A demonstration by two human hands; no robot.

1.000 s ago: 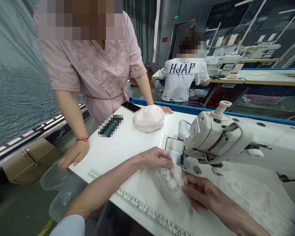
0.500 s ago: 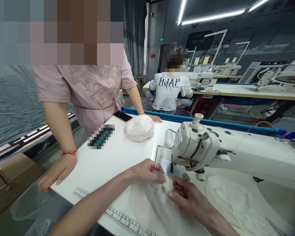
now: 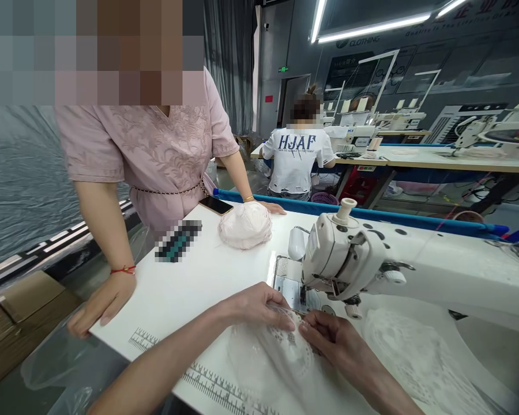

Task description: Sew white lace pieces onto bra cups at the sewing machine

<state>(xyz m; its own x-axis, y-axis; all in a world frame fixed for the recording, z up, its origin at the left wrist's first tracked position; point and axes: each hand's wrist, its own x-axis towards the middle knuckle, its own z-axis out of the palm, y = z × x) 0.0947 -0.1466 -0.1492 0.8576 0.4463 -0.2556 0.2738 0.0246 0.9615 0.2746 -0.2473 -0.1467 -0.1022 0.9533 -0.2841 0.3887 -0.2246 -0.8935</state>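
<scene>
A piece of sheer white lace fabric hangs from both hands and spreads over the near part of the table. My left hand pinches its top edge, thumb toward me. Close beside it, my right hand grips the same edge, with the fingers curled behind it. Just beyond the fingers are the needle and presser foot of a white sewing machine. The fabric's edge lies in front of the foot; whether it touches the plate is hidden by my hands.
More white lace lies right, under the machine arm. A stack of round whitish pieces and a phone lie at the back of the white table. A person in pink leans on its left side; another sits farther off.
My right thumb has moved up to the lace edge, nearer my left thumb. The lace has turned, so more of its scalloped pattern faces me. The person in pink has shifted slightly.
</scene>
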